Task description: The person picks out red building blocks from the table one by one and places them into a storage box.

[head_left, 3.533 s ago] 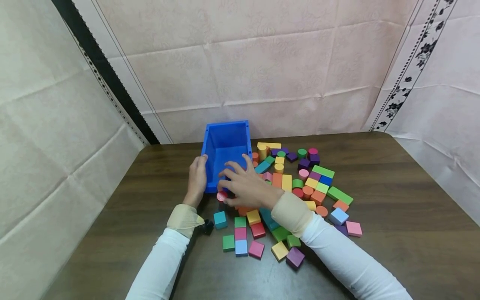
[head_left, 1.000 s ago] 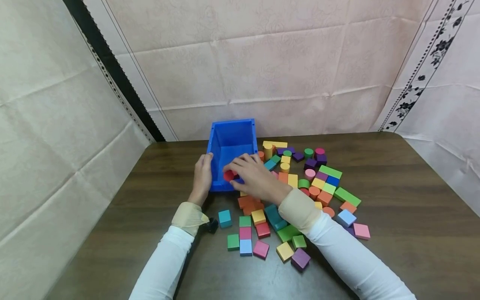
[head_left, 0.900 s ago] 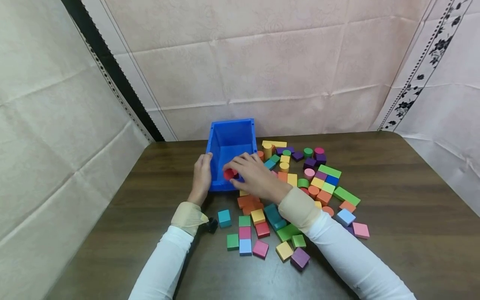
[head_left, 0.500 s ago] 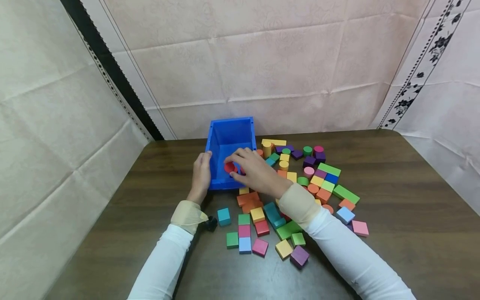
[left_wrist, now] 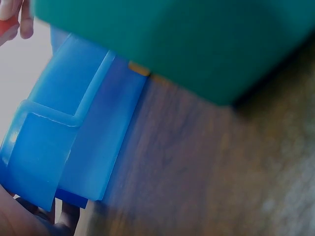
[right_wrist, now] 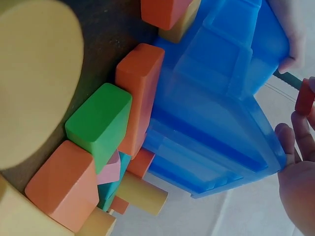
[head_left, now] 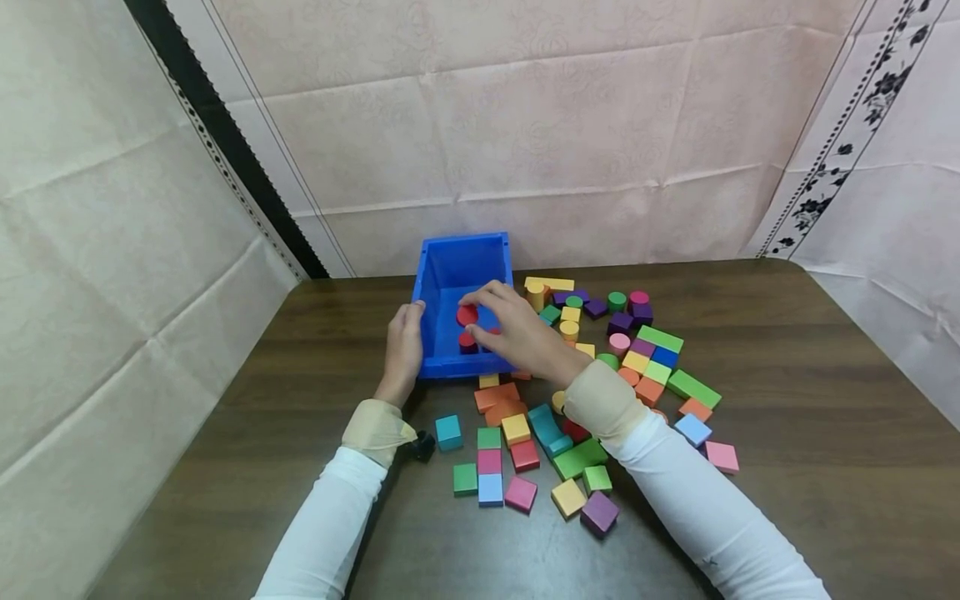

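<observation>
A blue plastic bin (head_left: 459,265) stands at the back of the table. My left hand (head_left: 403,353) grips its left wall; in the left wrist view fingers (left_wrist: 69,216) curl beneath the bin's edge. Over the bin's near half, my right hand (head_left: 521,335) pinches a red cylinder block (head_left: 467,315) between thumb and finger. The right wrist view also shows this red cylinder (right_wrist: 305,97) at the fingertips. Below it in the bin sits another red cylinder (head_left: 467,342). A further red piece (head_left: 495,332) is partly hidden behind the right hand.
Many coloured blocks lie right of and in front of the bin, including a teal cube (head_left: 448,432), a purple cube (head_left: 600,512) and a long green block (head_left: 693,388). The right forearm covers some. A pale cloth (head_left: 562,150) hangs behind the table (head_left: 787,375).
The right hand, earlier by a red round block outside the bin's near edge, has moved over the bin. In the last half second it shifted slightly back and right, uncovering a red cylinder inside.
</observation>
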`<state>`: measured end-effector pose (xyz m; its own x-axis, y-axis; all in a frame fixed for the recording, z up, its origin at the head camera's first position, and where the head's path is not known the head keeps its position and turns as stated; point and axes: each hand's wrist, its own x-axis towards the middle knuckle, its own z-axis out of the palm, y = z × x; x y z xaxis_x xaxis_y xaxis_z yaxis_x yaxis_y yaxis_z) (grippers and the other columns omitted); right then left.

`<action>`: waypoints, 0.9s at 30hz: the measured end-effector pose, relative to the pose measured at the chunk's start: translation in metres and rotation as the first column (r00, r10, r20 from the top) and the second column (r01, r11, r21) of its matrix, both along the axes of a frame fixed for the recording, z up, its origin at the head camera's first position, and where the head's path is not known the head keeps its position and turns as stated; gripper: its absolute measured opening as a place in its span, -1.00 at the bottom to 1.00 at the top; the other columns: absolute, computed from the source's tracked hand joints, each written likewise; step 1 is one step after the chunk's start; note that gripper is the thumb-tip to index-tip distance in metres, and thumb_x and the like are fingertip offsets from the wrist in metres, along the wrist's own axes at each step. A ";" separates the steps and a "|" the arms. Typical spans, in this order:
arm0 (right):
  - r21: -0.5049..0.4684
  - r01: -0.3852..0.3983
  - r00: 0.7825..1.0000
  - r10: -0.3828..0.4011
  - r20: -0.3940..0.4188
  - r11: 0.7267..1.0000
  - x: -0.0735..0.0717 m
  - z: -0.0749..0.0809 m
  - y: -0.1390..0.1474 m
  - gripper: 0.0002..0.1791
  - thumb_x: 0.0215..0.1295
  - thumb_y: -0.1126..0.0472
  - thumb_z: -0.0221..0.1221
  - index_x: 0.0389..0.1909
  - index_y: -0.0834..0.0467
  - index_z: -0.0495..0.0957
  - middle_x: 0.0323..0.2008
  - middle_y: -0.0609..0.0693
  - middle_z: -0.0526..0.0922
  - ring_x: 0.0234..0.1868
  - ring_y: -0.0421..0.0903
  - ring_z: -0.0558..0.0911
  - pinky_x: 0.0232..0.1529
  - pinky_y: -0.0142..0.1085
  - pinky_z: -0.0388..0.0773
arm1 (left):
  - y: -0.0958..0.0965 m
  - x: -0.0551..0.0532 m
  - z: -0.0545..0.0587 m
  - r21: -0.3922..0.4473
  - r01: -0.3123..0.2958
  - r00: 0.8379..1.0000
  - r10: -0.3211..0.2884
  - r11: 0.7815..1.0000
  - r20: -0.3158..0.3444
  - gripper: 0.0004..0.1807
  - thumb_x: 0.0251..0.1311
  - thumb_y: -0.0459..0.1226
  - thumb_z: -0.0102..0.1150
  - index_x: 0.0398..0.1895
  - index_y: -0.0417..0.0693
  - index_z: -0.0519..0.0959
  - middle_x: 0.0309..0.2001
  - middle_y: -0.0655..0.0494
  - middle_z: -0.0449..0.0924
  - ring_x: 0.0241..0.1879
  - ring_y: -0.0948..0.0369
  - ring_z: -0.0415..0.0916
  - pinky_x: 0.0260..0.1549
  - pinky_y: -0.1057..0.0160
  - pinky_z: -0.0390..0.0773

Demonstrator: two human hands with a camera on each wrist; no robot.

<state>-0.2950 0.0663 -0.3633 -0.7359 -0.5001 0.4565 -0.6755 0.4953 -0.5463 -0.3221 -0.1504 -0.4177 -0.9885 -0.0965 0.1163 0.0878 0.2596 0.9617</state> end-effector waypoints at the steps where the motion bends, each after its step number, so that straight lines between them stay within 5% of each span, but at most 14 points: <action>1: -0.001 -0.002 1.000 0.002 -0.003 1.000 0.000 0.000 0.000 -0.56 0.47 0.24 0.31 0.30 0.24 0.56 0.15 0.13 0.57 0.25 0.19 0.55 0.21 0.03 0.62 | 0.000 0.000 0.000 0.001 -0.001 1.000 0.001 1.000 0.001 -0.24 0.58 0.27 -0.30 0.33 -0.22 0.38 0.22 -0.21 0.48 0.19 -0.11 0.46 0.25 -0.16 0.47; 27: -0.037 0.033 0.999 -0.034 -0.029 0.999 -0.002 0.003 -0.001 -0.54 0.43 0.29 0.34 0.30 0.21 0.57 0.13 0.10 0.57 0.18 0.03 0.59 0.23 -0.12 0.61 | 0.001 -0.002 0.001 0.014 -0.011 1.000 0.011 1.000 0.006 -0.29 0.61 0.20 -0.28 0.27 -0.28 0.41 0.13 -0.29 0.49 0.11 -0.13 0.46 0.11 -0.08 0.46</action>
<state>-0.2973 0.0652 -0.3603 -0.7381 -0.4579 0.4955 -0.6747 0.4983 -0.5445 -0.3241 -0.1499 -0.4172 -0.9881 -0.1093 0.1085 0.0787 0.2473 0.9657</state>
